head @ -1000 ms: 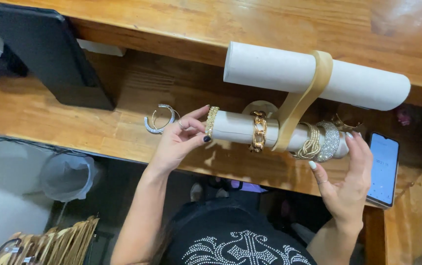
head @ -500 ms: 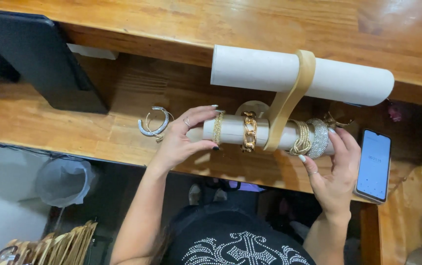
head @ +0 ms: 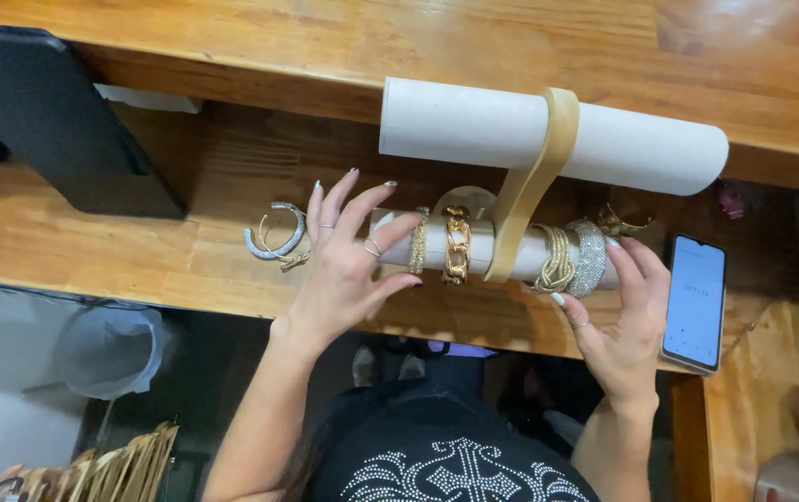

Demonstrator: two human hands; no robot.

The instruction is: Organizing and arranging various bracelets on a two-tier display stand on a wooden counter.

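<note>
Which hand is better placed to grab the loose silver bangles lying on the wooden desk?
Left. The left hand lies right beside the silver bangles; the right hand is at the white bracelet roll's far end.

**Bracelet stand on the desk**

A two-roll stand [head: 525, 200] sits on the desk [head: 139, 270], upper roll [head: 474, 125] behind lower roll [head: 488, 251]. Bracelets [head: 455, 244] ring the lower roll. The left hand [head: 348, 270] touches its left end, the right hand [head: 627, 307] its right. Loose bangles [head: 274, 244] lie left; a phone [head: 694, 302] lies right.
</note>
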